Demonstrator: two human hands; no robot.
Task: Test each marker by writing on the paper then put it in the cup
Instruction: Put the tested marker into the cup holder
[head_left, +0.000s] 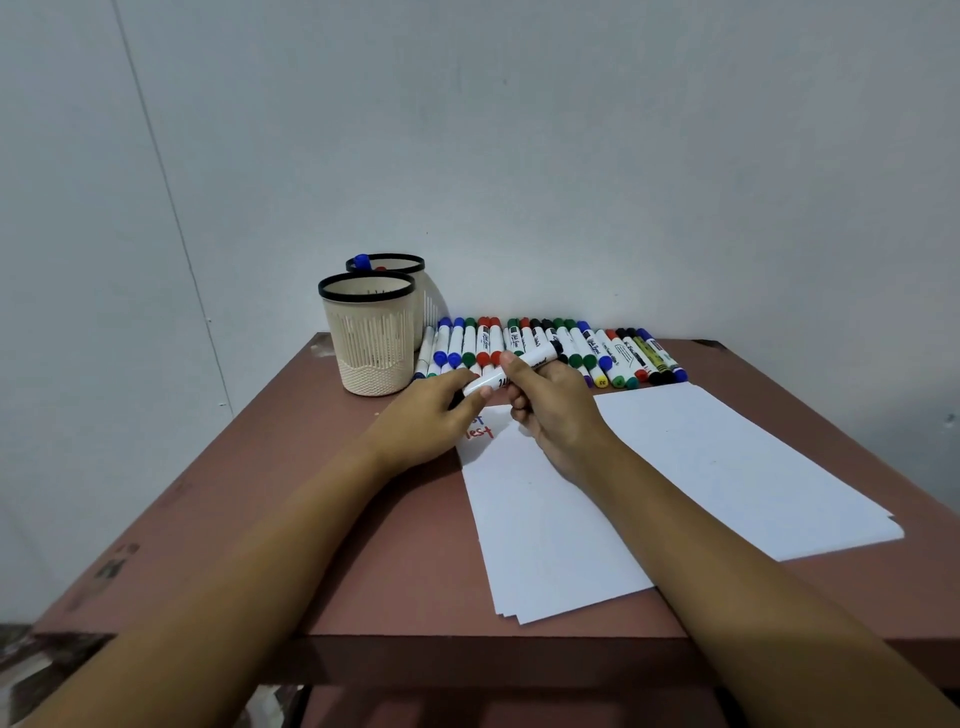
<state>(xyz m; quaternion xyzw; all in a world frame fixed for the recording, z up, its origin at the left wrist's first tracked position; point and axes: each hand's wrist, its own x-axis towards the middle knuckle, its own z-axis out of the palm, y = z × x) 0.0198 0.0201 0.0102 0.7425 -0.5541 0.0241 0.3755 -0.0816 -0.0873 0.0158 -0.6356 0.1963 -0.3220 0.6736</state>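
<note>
White plastic marker with black ends — the item in hand. It is held tilted just above the far left corner of the stack of white paper sheets.

- Left hand: fingers curled, pinching the marker's lower end.
- Right hand: fingers clenched round the barrel.
- Red and blue handwritten words: on the paper's far left corner, partly under the hands.
- Row of capped markers in blue, green, red and black: along the paper's far edge.
- Ribbed cream plastic cup with a black rim: beyond the paper's far left corner, contents unseen.
- Second cream cup: behind it, showing a blue and a red marker.
- Reddish-brown table: under the paper.

Step judged: uncapping for the test stroke — the left fingers hide whether the cap is free. The next move calls for a straight pull apart, then the tip lowered to bare paper below the words.
</note>
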